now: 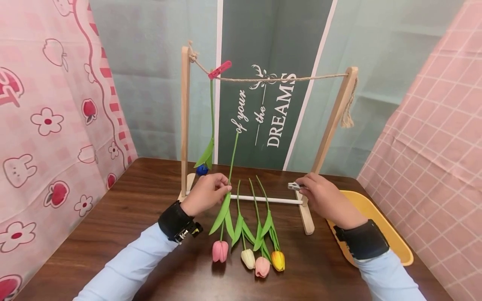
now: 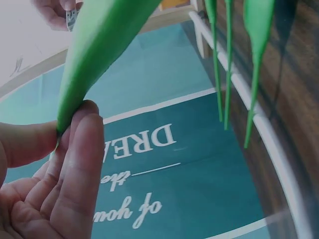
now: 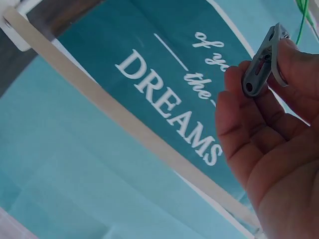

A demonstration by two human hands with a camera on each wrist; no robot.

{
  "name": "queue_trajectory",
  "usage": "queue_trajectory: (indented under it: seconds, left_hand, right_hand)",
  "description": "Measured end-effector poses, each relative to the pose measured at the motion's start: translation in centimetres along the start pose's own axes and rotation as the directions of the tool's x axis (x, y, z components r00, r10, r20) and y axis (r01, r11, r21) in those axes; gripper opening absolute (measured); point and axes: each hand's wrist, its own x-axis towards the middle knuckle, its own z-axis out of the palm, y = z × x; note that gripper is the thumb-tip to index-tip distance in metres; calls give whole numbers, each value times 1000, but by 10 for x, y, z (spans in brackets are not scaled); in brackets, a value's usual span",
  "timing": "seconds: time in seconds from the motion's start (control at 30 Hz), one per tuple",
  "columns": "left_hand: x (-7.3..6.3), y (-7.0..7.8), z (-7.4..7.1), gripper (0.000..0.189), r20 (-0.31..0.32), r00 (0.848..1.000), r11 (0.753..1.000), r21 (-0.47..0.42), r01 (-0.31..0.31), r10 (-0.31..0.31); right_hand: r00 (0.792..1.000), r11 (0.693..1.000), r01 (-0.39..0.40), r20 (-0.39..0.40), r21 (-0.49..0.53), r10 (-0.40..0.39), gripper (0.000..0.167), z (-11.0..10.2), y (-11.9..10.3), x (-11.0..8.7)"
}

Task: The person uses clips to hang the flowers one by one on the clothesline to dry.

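My left hand [image 1: 207, 191] pinches the green stem of a pink tulip [image 1: 220, 251] just above its leaves. Its bloom hangs down and the bare stem end points up toward the rope. In the left wrist view, thumb and fingertips press together at the base of a leaf [image 2: 97, 47]. A grey clothespin [image 3: 261, 64] is pinched between thumb and fingers of my right hand [image 1: 324, 196], near the right post. Beyond the left hand, a blue flower [image 1: 202, 169] hangs head down from the rope [image 1: 271, 79], clipped by a red clothespin [image 1: 220, 70].
A white, a light pink and a yellow tulip [image 1: 278, 261] lie side by side on the brown table [image 1: 150, 259]. The wooden frame [image 1: 185, 117] stands behind them, a white rod [image 1: 263, 199] joining its feet. At the right, the right forearm overlaps a yellow tray [image 1: 399, 251].
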Motion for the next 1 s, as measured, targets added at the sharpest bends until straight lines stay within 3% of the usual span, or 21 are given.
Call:
queue_trajectory:
  seconds: [0.2, 0.57, 1.0]
  left_hand:
    - [2, 12, -9, 6, -77, 994, 996, 31, -79, 81]
    - [11, 26, -21, 4, -185, 961, 975, 124, -183, 204]
    - [21, 43, -36, 5, -233, 937, 963, 143, -230, 259]
  right_hand:
    - [997, 997, 69, -29, -19, -70, 25, -17, -3, 18]
    - [981, 981, 183, -60, -57, -187, 28, -50, -9, 53]
    - [966, 965, 246, -54, -95, -252, 25, -79, -19, 92]
